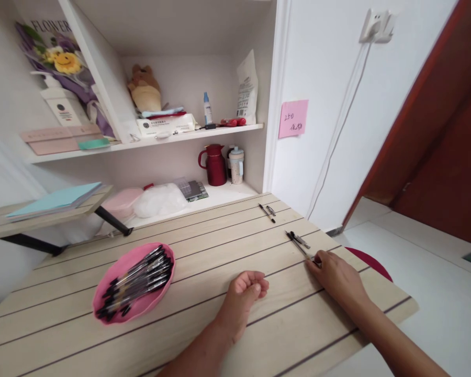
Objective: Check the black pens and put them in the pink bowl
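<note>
My right hand (339, 277) rests on the table near its right edge, with fingertips pinched at the near end of a black-tipped pen (297, 244). The fingers partly hide that end. Beside this pen lie small clear-and-black pieces (301, 240) that look like a pen cap. Farther back there is another pen (267, 213), with a similar small piece (271, 210) next to it. My left hand (246, 293) lies on the table with its fingers curled in and thumb against them; nothing shows in it. A pink bowl (102, 285) to the left holds several pens (141, 277).
The striped wooden table (204, 251) meets a white shelf at the back, with a red jug (215, 165), a speckled cup (236, 165) and a plastic bag (160, 200). A small raised stand (90, 203) occupies the left. A red round seat (369, 262) shows beyond the right edge.
</note>
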Tool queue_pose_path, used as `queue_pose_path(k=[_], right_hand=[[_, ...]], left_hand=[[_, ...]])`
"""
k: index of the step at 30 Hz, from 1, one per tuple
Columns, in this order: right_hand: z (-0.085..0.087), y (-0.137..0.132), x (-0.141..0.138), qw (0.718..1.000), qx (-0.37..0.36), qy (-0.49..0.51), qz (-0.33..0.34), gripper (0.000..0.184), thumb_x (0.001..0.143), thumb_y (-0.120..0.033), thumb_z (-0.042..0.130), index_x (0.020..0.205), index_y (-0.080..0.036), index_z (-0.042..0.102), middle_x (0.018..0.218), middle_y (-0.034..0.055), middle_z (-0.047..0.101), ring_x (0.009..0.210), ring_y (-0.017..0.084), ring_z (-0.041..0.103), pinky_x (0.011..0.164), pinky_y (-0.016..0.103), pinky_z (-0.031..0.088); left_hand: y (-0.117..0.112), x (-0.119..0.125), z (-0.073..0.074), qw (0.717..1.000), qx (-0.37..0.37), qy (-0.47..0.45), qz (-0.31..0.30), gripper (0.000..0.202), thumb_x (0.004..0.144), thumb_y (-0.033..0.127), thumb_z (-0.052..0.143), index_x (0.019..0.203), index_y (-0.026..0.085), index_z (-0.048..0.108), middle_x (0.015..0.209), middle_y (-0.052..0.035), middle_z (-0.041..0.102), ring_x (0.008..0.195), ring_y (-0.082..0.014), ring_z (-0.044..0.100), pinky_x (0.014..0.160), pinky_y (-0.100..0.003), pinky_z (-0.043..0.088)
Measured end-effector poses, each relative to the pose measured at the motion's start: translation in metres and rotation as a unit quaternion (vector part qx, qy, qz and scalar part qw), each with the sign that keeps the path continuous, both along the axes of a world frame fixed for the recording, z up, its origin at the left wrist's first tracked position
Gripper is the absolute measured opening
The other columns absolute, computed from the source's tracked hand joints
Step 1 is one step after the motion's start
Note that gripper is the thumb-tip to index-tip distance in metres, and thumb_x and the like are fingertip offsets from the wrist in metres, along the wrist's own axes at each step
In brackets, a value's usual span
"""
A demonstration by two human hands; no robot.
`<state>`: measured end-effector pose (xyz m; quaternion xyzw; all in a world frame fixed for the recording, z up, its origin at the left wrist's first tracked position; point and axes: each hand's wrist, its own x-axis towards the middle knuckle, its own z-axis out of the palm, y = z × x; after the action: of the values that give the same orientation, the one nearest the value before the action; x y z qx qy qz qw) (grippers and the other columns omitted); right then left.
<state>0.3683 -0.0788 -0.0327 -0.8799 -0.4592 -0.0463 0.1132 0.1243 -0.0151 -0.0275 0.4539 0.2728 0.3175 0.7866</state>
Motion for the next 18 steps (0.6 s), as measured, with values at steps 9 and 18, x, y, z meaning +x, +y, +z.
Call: queue_pose_path(k=[9,18], right_hand=[[0.000,0.002,0.000,1.000,0.007,-0.003,0.007,0.026,0.081,-0.038,0.037,0.071,-0.019,0.052,0.078,0.0077,0.062,0.070,0.021,0.058,0.052,0.027,0.032],[0.015,-0.018,-0.040,0.998,0.053,0.024,0.035,0.030,0.081,-0.043,0.035,0.068,-0.022,0.050,0.074,0.0043,0.061,0.060,0.018,0.057,0.050,0.027,0.032]], left_hand=[[-0.002,-0.001,0.001,1.000,0.024,-0.002,0.000,0.021,0.070,0.021,0.062,0.090,0.015,0.061,0.084,-0.0079,0.062,0.081,-0.0163,0.055,0.081,-0.033,0.039],[0.015,-0.030,0.058,0.947,0.268,0.176,0.004,0.025,0.072,0.020,0.052,0.095,0.016,0.061,0.082,-0.0061,0.064,0.078,-0.0161,0.056,0.076,-0.028,0.041]])
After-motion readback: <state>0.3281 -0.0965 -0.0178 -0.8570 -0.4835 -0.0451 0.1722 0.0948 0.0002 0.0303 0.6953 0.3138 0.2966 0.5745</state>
